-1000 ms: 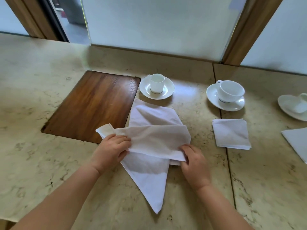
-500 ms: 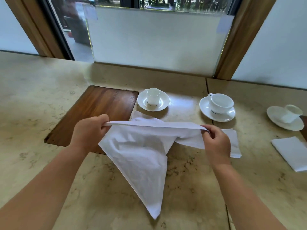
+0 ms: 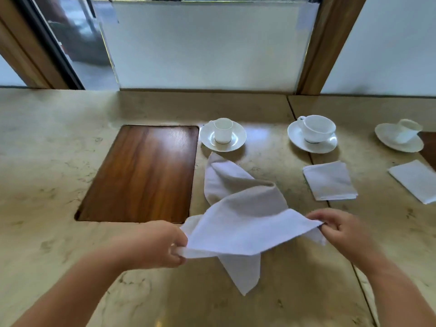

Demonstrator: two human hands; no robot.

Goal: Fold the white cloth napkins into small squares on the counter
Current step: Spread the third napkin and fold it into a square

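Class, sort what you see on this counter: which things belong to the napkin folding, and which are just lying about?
Part of the job:
- unfolded napkin, held by left hand and right hand
- folded napkin
- second folded napkin

Lying about:
- three cups on saucers
- wooden inlay

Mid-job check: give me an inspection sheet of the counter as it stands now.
Surface: marble counter with an inset wooden panel.
Job's things: unfolded napkin held up at two ends, its tip hanging toward the counter; folded napkin lying flat; second folded napkin at the right edge.
Clutter: three white cups on saucers, small cup, wide cup, far-right cup.
Grippers: left hand and right hand each pinch the unfolded napkin.
Cables: nothing seen.
Surroundings: frosted window, wooden frame.
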